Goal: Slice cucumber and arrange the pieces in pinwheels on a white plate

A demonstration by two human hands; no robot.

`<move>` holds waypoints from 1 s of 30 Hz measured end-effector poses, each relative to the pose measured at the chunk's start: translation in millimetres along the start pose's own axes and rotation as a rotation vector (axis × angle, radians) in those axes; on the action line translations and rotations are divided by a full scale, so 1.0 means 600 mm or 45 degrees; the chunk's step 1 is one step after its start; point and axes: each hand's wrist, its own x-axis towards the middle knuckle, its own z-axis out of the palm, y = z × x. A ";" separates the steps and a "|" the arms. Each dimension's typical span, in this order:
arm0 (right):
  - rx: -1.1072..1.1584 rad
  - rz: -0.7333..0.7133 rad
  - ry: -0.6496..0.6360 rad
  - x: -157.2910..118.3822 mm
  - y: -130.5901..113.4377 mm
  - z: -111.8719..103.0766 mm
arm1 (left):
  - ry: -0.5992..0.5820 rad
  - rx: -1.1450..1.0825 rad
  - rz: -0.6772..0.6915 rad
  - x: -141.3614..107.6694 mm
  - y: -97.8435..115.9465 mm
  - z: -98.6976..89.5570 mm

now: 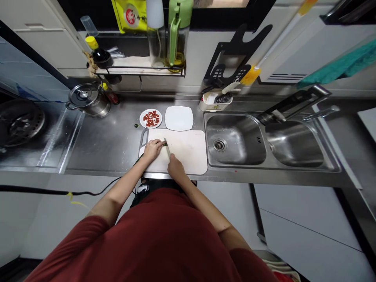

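Note:
A pale cutting board (190, 152) lies on the steel counter in front of me. My left hand (153, 150) is closed over a small dark green piece (165, 144) on the board, fingertips pressed against it. In my right hand (176, 167) is a knife (168, 150), its blade touching or right beside the green piece. Behind the board sit a white plate (150, 111) with small red pieces and a white rectangular plate (179, 118) with nothing visible on it. A small dark green bit (136, 125) rests left of the round plate.
A double steel sink (235, 139) with a faucet is right of the board. A lidded pot (88, 101) stands at the back left near a stove. Bottles stand on a wall rack (135, 71); a utensil holder (216, 105) is behind the sink.

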 end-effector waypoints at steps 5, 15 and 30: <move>-0.065 0.009 -0.027 -0.010 0.001 -0.001 | 0.053 -0.005 0.012 -0.002 0.003 0.002; -0.099 0.029 -0.122 -0.004 -0.003 -0.014 | 0.043 -0.049 0.007 -0.006 0.004 -0.002; -0.075 0.015 -0.100 0.021 -0.019 -0.019 | 0.069 -0.074 -0.010 -0.005 0.003 0.003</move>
